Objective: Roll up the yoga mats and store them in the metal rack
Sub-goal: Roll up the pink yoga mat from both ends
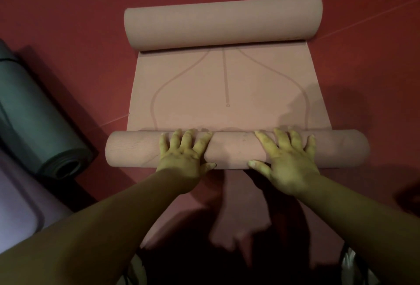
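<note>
1. Mat [227, 89], dusty pink, on the red floor [68, 12] straight in front of the person, with a roll at each end.
2. Far roll [222, 23] thick and smooth, lying across the top of the flat part; near roll [236, 150] thinner, lying across the bottom of it.
3. Between the two rolls a flat stretch with faint printed lines: one straight line down the middle ending in a small ring, and one curved line at each side.
4. Left hand [184, 155] laid flat on the near roll, fingers straight and spread, thumb at the near side of the roll; pressing, not gripping.
5. Right hand [286, 159] placed the same way, near the left one, with a bare piece of roll between them.
6. Lower ends of the curved lines hidden under the near roll; surface of the roll under both palms also covered.
7. At the left a grey rolled mat [34, 114] on the floor, well apart from the pink one, spiral end turned toward the camera, far end cut off by the picture edge.
8. Below it a pale lilac mat [16, 212], only a corner in view.
9. Bottom of the picture very dark: shadows of the arms on the floor and some pale patches at the lower edge, too dim to name.
</note>
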Demonstrator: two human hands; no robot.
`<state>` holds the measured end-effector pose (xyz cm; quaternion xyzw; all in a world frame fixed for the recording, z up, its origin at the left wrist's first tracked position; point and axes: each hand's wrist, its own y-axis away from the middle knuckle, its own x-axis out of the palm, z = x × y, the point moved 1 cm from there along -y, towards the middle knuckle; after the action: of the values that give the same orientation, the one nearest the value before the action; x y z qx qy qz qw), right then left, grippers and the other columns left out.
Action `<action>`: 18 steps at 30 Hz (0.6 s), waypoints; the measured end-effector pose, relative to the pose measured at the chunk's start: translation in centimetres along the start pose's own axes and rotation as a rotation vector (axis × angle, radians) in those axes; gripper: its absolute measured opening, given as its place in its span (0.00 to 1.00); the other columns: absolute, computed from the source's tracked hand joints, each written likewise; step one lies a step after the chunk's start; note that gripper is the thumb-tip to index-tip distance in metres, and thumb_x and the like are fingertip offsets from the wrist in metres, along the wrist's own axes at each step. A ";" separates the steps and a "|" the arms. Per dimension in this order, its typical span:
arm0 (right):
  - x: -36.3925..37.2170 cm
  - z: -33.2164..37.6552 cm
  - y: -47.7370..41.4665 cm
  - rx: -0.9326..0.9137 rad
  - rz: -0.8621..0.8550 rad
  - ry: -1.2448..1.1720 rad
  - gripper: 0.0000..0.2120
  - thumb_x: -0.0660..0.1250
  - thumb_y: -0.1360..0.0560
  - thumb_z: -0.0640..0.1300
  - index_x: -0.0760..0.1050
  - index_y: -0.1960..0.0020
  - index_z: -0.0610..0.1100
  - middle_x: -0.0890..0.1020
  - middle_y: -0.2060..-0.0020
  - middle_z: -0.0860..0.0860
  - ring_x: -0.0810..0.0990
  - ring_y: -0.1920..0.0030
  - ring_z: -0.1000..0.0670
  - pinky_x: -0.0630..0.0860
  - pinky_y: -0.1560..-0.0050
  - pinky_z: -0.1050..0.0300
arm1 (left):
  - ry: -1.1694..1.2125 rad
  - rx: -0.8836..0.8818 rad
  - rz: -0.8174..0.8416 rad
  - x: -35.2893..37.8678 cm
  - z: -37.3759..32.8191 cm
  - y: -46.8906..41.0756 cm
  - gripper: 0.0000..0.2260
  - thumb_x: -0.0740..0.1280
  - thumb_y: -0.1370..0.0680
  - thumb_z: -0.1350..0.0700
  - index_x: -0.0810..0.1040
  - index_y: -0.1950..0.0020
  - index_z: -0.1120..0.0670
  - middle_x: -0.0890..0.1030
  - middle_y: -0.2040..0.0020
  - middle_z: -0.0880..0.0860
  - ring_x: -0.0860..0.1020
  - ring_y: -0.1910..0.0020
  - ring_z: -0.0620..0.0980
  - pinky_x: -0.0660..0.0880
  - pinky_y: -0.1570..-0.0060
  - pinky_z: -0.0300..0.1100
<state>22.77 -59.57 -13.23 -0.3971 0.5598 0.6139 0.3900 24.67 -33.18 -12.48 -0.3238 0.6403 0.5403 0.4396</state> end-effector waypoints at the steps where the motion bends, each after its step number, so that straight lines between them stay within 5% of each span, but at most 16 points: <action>1: 0.0 -0.1 0.1 -0.007 -0.010 0.001 0.43 0.39 0.31 0.79 0.41 0.19 0.62 0.53 0.19 0.47 0.47 0.21 0.38 0.41 0.27 0.27 | 0.004 0.004 -0.004 0.0 0.1 -0.1 0.35 0.53 0.22 0.29 0.41 0.20 0.37 0.52 0.19 0.53 0.48 0.20 0.61 0.40 0.25 0.65; 7: 0.8 -0.1 0.2 -0.030 -0.131 0.021 0.43 0.46 0.29 0.79 0.56 0.20 0.59 0.65 0.24 0.45 0.58 0.24 0.37 0.50 0.28 0.25 | 0.000 0.025 -0.004 -0.4 0.4 -0.7 0.35 0.53 0.22 0.29 0.43 0.20 0.37 0.55 0.20 0.53 0.51 0.21 0.61 0.43 0.24 0.64; 13: -0.2 -0.3 -1.7 -0.028 -0.125 0.024 0.43 0.45 0.32 0.79 0.57 0.21 0.60 0.66 0.25 0.47 0.61 0.26 0.41 0.51 0.27 0.28 | 0.001 0.067 0.005 -1.4 1.2 -2.1 0.35 0.52 0.23 0.27 0.43 0.20 0.36 0.55 0.20 0.51 0.54 0.22 0.58 0.47 0.25 0.65; 18: -0.1 -0.3 -1.9 -0.034 -0.146 0.009 0.42 0.47 0.31 0.79 0.59 0.22 0.60 0.69 0.27 0.47 0.62 0.27 0.41 0.52 0.27 0.28 | -0.044 0.054 -0.168 0.6 0.2 -0.3 0.34 0.47 0.23 0.28 0.44 0.20 0.37 0.58 0.20 0.54 0.53 0.21 0.62 0.44 0.26 0.66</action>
<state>24.54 -59.75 -13.84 -0.4462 0.5208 0.5913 0.4243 24.73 -33.00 -13.20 -0.3523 0.6154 0.4910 0.5061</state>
